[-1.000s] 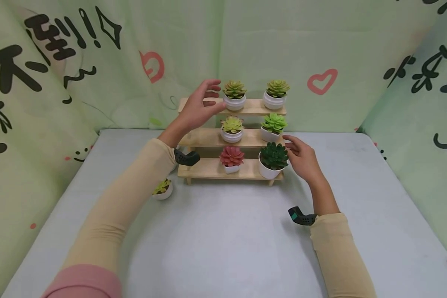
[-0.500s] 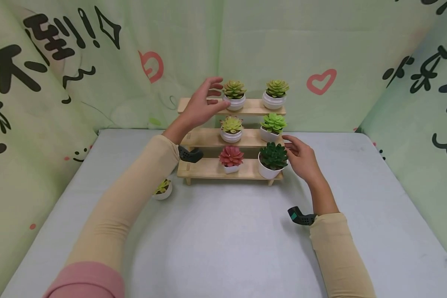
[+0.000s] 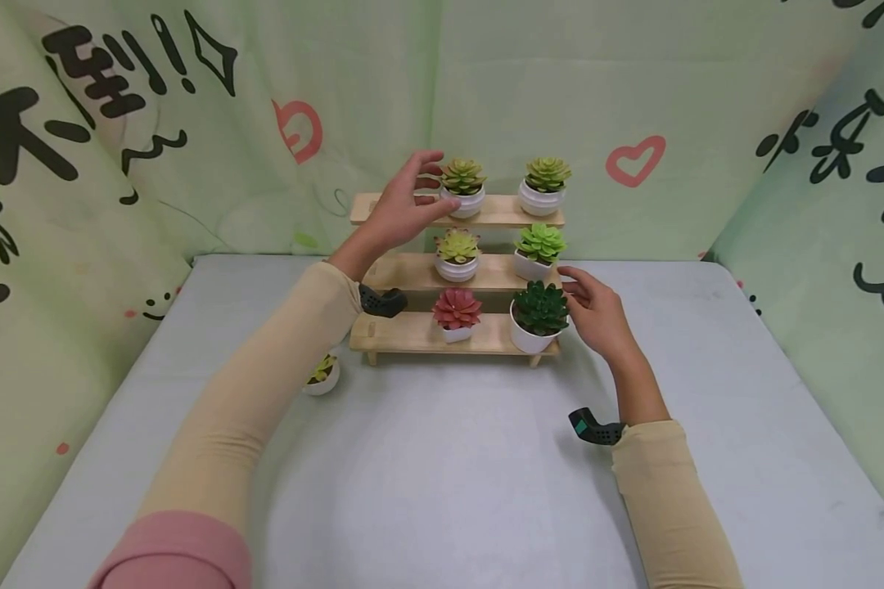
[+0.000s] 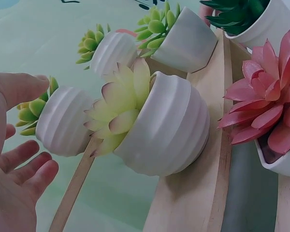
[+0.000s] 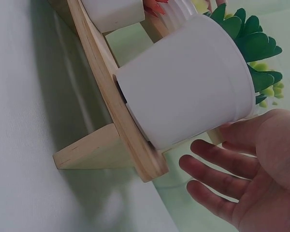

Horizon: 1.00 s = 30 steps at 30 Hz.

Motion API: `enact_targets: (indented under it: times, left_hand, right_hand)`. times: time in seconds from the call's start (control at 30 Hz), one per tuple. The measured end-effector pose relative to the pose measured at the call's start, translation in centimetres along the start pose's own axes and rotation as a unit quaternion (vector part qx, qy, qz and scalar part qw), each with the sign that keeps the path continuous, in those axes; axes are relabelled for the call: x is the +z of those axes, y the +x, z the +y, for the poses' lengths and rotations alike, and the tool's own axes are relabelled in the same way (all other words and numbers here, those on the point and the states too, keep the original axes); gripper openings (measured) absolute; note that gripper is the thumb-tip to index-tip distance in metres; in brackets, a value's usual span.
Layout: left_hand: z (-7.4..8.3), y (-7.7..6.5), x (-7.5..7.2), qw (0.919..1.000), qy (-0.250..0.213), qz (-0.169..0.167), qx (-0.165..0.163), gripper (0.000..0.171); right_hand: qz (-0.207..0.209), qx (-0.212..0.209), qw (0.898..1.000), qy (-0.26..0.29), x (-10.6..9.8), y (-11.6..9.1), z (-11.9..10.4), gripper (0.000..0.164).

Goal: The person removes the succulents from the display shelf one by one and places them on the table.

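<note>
A three-tier wooden plant stand [image 3: 398, 334] holds potted succulents, two on each tier. At the top tier, my left hand [image 3: 401, 209] is beside the left yellow-green succulent [image 3: 462, 186], its thumb overlapping the white ribbed pot [image 4: 65, 121] in the head view. The left wrist view shows thumb and fingers spread apart at that plant. My right hand [image 3: 598, 311] is at the stand's right side, fingers loosely bent beside the dark green succulent [image 3: 541, 309] in its smooth white pot [image 5: 188, 82]. Below the left plant are a pink-tipped succulent [image 3: 457, 245] and a red succulent [image 3: 457, 309].
Another small potted succulent [image 3: 324, 375] sits on the white table [image 3: 442, 474] left of the stand, partly hidden by the left sleeve [image 3: 265, 384]. A pale green printed curtain [image 3: 545, 90] hangs close behind the stand. More green succulents [image 3: 544, 184] stand on the right side.
My left hand has shifted slightly right and up, bringing its thumb across the top-left pot. The right hand and the plants have stayed in place.
</note>
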<state>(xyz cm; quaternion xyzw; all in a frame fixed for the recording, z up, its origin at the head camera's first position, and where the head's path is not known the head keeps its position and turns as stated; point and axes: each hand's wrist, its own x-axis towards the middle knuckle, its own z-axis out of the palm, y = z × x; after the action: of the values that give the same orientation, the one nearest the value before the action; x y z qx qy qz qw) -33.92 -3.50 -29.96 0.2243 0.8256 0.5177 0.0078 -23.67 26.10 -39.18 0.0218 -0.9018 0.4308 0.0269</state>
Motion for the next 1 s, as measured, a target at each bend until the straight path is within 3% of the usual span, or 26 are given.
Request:
enact_targets:
  times: [0.4, 1.0]
  left_hand:
    - [0.0, 0.6, 0.7, 0.9998, 0.01, -0.002, -0.015, 0.073]
    - [-0.1, 1.3, 1.2, 0.9998, 0.017, -0.002, 0.007, 0.078]
  right_hand:
    - [-0.002, -0.002, 1.0, -0.003, 0.0, 0.0, 0.1, 0.044]
    - [0.002, -0.003, 1.0, -0.004, 0.0, 0.0, 0.1, 0.044]
